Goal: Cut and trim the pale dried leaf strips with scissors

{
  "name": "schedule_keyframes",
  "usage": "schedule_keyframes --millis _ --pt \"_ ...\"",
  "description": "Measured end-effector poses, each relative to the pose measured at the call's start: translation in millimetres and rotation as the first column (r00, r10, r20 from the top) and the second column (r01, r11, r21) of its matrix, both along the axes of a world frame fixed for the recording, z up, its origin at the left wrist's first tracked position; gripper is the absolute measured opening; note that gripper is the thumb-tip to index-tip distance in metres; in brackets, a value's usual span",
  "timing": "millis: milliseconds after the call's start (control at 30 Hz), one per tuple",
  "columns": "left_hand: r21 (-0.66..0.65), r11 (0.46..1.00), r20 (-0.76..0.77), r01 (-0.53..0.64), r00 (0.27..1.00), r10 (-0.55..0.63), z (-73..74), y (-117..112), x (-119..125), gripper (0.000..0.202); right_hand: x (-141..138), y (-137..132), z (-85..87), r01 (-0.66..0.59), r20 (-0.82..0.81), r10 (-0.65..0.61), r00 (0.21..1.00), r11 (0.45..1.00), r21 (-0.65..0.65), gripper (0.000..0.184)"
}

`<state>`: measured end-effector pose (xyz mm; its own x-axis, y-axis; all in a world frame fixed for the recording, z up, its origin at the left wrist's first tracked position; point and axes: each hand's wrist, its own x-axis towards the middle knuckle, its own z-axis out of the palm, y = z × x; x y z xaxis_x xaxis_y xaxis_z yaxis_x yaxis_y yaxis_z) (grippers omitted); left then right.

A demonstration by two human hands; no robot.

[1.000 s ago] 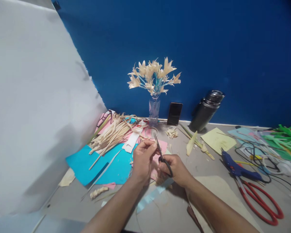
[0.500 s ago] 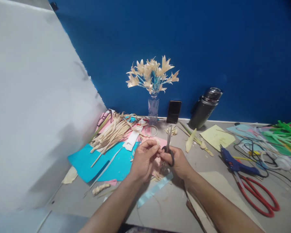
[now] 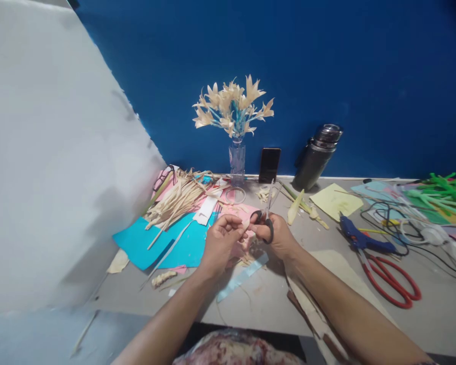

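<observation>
My right hand [image 3: 279, 238] grips small black-handled scissors [image 3: 265, 218], blades pointing up and away, slightly parted. My left hand [image 3: 222, 242] is curled, pinching a small pale leaf strip [image 3: 246, 226] right beside the scissor handles. Both hands meet above pink paper [image 3: 247, 212] and a light blue strip [image 3: 241, 278] on the grey table [image 3: 266, 304]. A clear vase of cream leaf flowers [image 3: 232, 109] stands behind them.
A heap of dried leaf strips [image 3: 178, 197] lies on cyan paper [image 3: 155, 243] to the left. A phone [image 3: 269, 165] and dark flask [image 3: 316, 157] lean at the blue wall. A blue glue gun [image 3: 359, 238], red scissors [image 3: 389, 279], cables and green stems [image 3: 441, 190] fill the right.
The scissors swung from pointing up-left to upright, and my right hand rose to meet my left. The view tilted slightly downward.
</observation>
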<state>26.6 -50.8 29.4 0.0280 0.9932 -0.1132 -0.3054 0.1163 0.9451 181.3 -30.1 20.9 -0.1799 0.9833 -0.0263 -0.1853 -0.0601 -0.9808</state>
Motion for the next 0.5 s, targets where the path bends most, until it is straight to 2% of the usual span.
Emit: schedule_keyframes --millis 133,267,500 --pt "0.001 1.0 -0.004 -0.02 1.0 0.02 2.0 -4.9 4.3 0.029 -0.2 -1.6 -2.4 -0.032 -0.031 0.032 0.999 0.999 0.014 0.032" --pt "-0.004 1.0 -0.038 -0.014 0.999 0.014 0.4 -8.3 7.8 0.029 0.1 0.0 -7.1 0.004 -0.027 -0.003 1.0 0.999 0.039 0.031" --pt "-0.091 0.993 -0.023 0.073 0.997 -0.075 -1.2 -9.3 9.9 0.026 1.3 0.1 -5.2 0.042 -0.026 -0.041 0.999 0.998 0.042 0.028"
